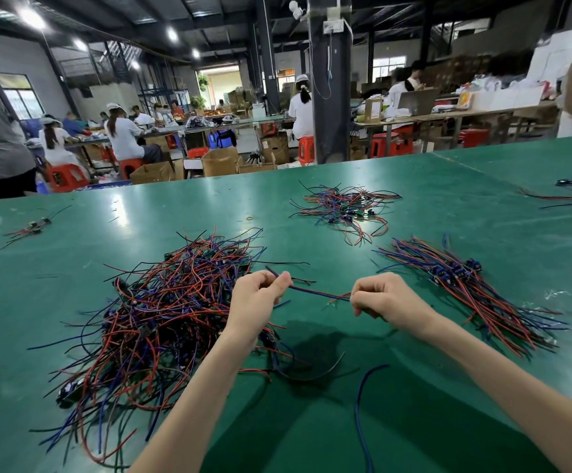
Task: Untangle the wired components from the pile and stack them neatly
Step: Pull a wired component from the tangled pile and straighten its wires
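left hand (260, 297) and right hand (378, 298) each pinch one wire (318, 292) with curled fingers, stretching it between them above the table (414, 387) — a piece being freed from the tangled pile (161, 319) just left. next: lay it aligned on the neat stack (465, 285) at right. no bins on the table; the boxes (219, 162) behind are too distant to see into.

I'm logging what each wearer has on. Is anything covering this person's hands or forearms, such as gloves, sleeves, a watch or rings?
Nothing is visible. The left hand and right hand are bare, without gloves. The left forearm and right forearm are uncovered down to the frame's bottom edge, so no sleeve shows. No watch, band or ring can be seen on the sides facing the camera.
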Demonstrator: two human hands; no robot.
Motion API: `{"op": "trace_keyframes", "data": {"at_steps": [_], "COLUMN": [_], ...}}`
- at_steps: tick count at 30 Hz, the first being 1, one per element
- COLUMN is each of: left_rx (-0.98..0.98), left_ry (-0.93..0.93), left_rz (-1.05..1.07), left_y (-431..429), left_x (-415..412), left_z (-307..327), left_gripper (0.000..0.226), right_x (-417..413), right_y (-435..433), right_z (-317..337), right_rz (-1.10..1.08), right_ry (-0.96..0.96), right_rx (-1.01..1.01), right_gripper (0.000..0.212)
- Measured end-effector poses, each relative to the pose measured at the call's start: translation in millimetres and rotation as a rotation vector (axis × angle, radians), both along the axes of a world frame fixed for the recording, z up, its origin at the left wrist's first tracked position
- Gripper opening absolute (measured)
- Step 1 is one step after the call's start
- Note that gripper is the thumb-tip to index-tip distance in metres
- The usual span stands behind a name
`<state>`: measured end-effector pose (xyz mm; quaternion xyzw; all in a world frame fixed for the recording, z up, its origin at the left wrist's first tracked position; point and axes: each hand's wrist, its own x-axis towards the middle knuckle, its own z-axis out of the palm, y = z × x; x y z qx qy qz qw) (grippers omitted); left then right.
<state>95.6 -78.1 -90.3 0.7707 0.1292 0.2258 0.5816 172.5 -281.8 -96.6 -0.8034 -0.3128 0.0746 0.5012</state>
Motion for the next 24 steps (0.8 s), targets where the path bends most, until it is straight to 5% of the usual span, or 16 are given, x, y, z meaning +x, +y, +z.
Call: {"op": "trace_keyframes", "data": {"at_steps": [3,12,16,21,24], "left_rx": [-0.228,-0.403,-0.27,0.449,0.34], "left_ry": [-0.064,-0.109,-0.082,-0.187,-0.208], "left_rz": [0.054,0.112,0.08,0.184,0.19], "left_y": [-0.1,2.0,1.2,3.8,3.9], "left_x": [1.7,1.3,1.9,-3.2,-3.1], "left_z": [-1.3,-2.0,-2.7,-3.7,-1.7], "left_gripper": [0.022,0.02,0.026,0.031,0.027], "right_x": [-13.4,-13.6,-2.8,0.9,-1.3], "right_y": [8.9,8.1,0.7,-0.4,1.5], "right_z": [-4.8,-4.8,-3.9,-7.8,-8.8], "right_rz": [0.092,0.057,-0.003,-0.01,0.019], "right_ry": [0.005,-0.044,-0.037,-0.011,0.001], "right_rx": [-0.019,-0.02,-0.008,-0.021,-0.02], "right_gripper": [0.016,0.017,0.018,0.018,0.019]}}
